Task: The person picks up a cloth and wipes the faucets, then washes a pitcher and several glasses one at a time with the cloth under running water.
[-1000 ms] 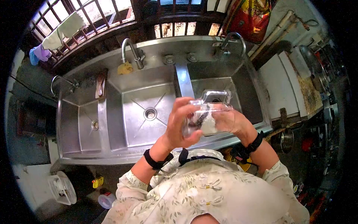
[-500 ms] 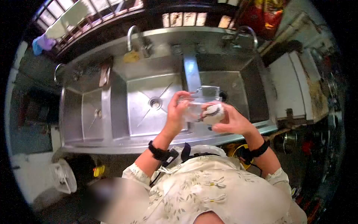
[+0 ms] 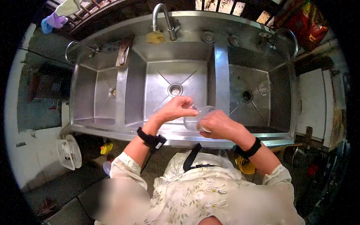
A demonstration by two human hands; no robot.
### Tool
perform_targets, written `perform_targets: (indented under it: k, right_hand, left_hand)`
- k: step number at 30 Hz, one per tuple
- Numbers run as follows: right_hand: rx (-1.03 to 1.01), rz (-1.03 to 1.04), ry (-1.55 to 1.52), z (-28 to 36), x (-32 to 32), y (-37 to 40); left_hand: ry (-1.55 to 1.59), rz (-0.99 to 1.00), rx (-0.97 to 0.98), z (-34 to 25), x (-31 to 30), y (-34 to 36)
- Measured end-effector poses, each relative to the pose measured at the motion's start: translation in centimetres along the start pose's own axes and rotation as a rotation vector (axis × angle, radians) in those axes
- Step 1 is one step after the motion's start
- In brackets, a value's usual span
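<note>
A clear container [image 3: 195, 119] is held low over the front rim of the steel sink [image 3: 176, 139], between the middle and right basins. My left hand [image 3: 175, 108] grips its left side at the rim. My right hand [image 3: 217, 125] is closed against its right side and mouth. Only a pale sliver of a scrubbing pad [image 3: 201, 129] shows under the right fingers. Both wrists wear black bands.
The sink has three basins, with drains at left [image 3: 112, 92], middle [image 3: 175, 90] and right [image 3: 247, 95]. A curved tap [image 3: 162, 15] and a yellow sponge [image 3: 155, 36] sit at the back. A white basket [image 3: 69, 152] stands on the floor at left.
Both hands and the container have dropped lower toward the sink's front rim. The pad, plainly visible before, is now mostly covered by my right hand. The view has tilted down.
</note>
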State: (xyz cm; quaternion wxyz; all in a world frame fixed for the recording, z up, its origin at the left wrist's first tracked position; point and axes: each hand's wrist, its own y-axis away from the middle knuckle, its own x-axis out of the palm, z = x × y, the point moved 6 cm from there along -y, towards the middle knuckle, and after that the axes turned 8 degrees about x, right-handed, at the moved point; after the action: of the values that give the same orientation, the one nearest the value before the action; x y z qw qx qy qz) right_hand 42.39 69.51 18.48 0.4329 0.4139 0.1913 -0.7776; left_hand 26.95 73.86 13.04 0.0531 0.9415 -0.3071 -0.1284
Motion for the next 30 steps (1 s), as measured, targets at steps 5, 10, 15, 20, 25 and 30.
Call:
perform_targets:
  k: [5, 10, 15, 20, 25, 30]
  right_hand:
    - [-0.031, -0.243, 0.050, -4.2, 0.9, -0.6]
    - [0.661, -0.695, -0.784, -16.4, -0.1, 8.0]
    - [1.003, -0.957, -1.547, -24.9, 1.7, 17.5]
    - [1.132, -0.865, -1.344, -30.4, 3.8, 21.8]
    - [1.244, -0.660, -0.765, -35.6, 7.7, 20.0]
    - [1.316, -0.524, -0.884, -41.5, 14.4, 18.0]
  left_hand:
    - [-0.202, 0.001, -0.125, 0.0, -0.8, -0.1]
    - [-0.172, -0.253, -0.258, 11.2, -0.3, -0.5]
    - [-0.158, -0.513, -0.436, 19.8, -1.8, -0.2]
    - [0.100, -0.644, -0.605, 31.0, -2.5, 0.8]
    - [0.317, -0.827, -0.932, 33.5, -1.2, 2.4]
    - [0.585, -0.943, -0.803, 39.9, 0.4, 4.4]
